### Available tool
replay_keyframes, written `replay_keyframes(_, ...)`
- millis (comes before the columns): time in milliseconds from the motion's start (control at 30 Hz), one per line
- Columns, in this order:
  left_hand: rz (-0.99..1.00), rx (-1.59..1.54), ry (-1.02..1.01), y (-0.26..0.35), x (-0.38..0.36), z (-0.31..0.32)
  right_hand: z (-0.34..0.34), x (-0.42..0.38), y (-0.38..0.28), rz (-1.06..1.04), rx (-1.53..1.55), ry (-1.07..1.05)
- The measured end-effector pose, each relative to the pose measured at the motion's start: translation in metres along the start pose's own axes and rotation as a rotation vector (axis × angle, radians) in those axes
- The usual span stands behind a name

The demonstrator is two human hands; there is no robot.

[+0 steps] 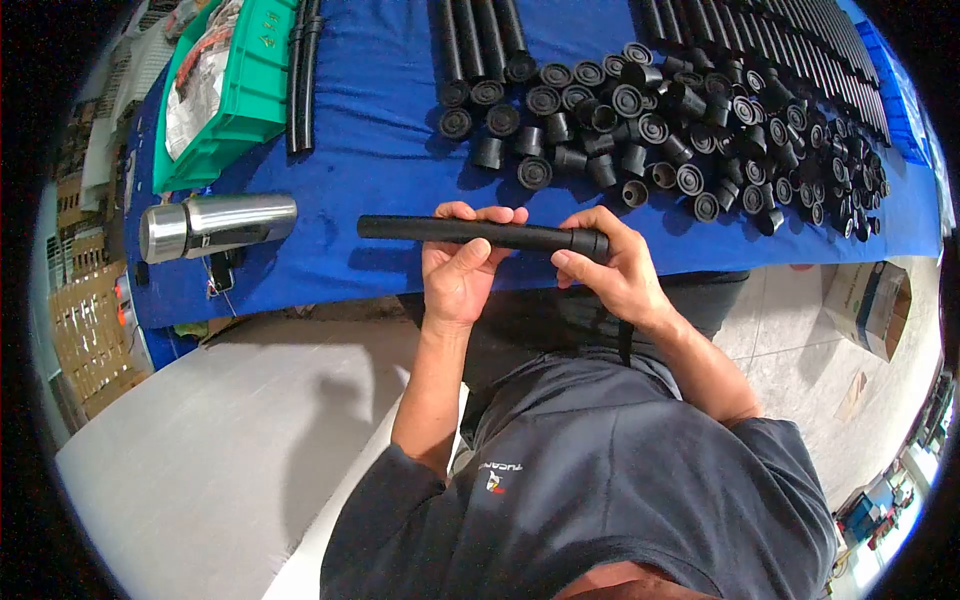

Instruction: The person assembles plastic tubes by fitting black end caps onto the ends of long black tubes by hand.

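A black tube (400,228) lies level across both hands, just over the table's near edge. My left hand (462,270) is wrapped round its middle, thumb on the near side and fingertips showing on the far side. On the tube's right end sits a black rubber end cap (590,243). My right hand (612,262) grips that capped end between thumb and fingers. Beyond the hands, many loose black caps (535,172) are spread over the blue cloth (370,130).
A steel thermos flask (240,222) lies on its side at the left, near a green crate (235,120) holding a plastic bag. Two black tubes (302,85) lie beside the crate. More tubes (480,40) line the back, with rows at the far right. An open cardboard box (870,310) stands on the floor.
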State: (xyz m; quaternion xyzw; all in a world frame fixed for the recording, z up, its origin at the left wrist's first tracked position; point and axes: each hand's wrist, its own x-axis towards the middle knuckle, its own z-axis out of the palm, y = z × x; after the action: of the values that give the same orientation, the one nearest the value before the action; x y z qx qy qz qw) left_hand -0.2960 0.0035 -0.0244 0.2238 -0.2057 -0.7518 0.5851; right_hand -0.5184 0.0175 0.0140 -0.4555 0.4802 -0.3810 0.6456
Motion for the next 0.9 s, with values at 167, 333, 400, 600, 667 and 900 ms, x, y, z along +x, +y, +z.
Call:
replay_keyframes(167,-0.011,0.033,0.004,0.001,-0.002,0.000,-0.004,0.000,0.003,-0.011,-0.055,-0.024)
replay_keyframes(333,-0.028,0.035,0.031,0.009,0.002,0.006,0.002,0.002,0.009,-0.173,-0.224,0.073)
replay_keyframes(400,-0.076,0.023,0.016,0.020,0.000,0.006,0.003,0.004,0.006,-0.326,-0.352,0.076)
replay_keyframes(600,-0.058,-0.005,-0.039,0.028,0.017,-0.014,0.015,0.014,-0.007,-0.110,-0.268,0.017)
replay_keyframes(667,-0.074,-0.023,0.037,0.023,0.014,-0.011,0.013,0.017,-0.002,-0.194,-0.330,0.046)
replay_keyframes(900,-0.061,-0.008,-0.010,0.021,0.014,-0.016,0.016,0.015,-0.003,-0.171,-0.214,0.016)
